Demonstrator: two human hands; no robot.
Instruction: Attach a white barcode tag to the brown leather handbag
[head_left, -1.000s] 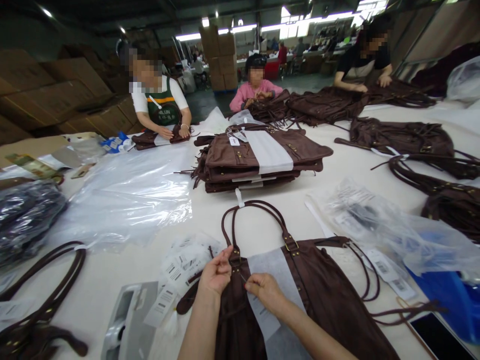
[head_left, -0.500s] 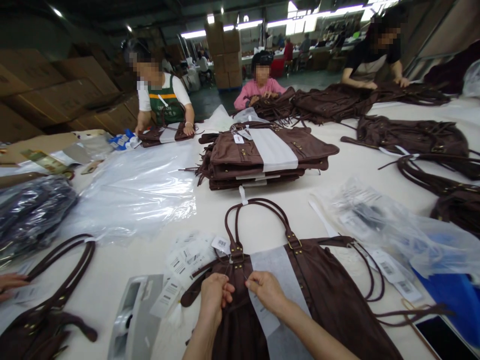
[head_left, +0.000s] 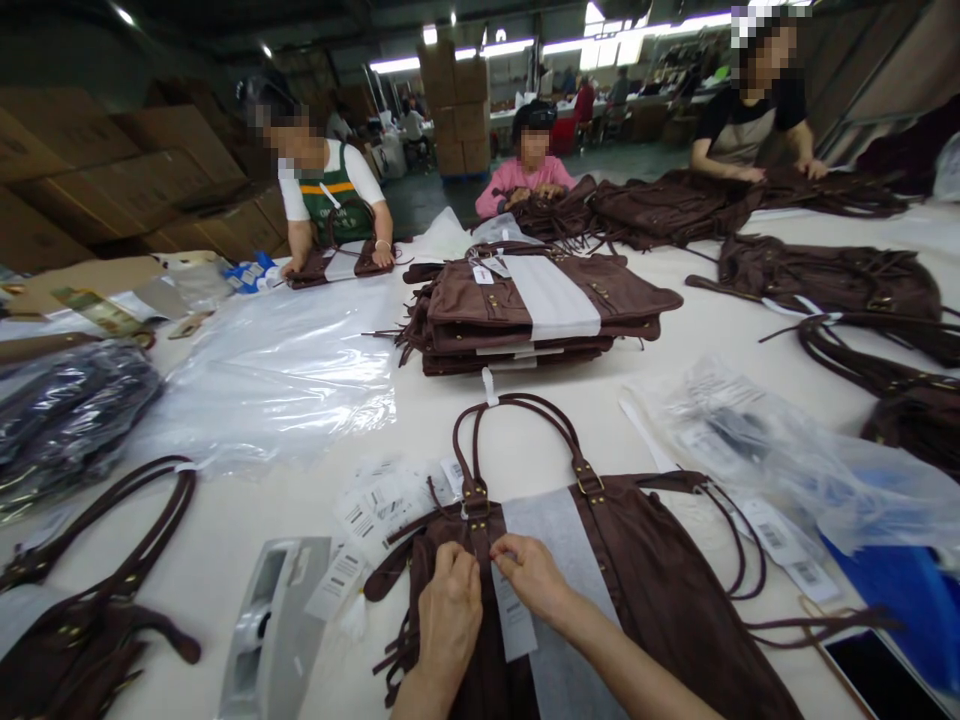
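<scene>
On white desk [head_left: 424,430], near side: brown leather-look handbag [head_left: 656,580], flat. Over it: left hand [head_left: 450,605] and right hand [head_left: 532,578], just apart, fingertips drawn together; on what, cannot tell. Below the right: printed paper tag [head_left: 517,628]. Probably at tag-fastening; next, calls for steady two-handed control.

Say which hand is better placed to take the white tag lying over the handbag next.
Probably the right hand: its fingertips are by the upper end of the white tag. The left hand is farther left, over the brown handbag.
</scene>
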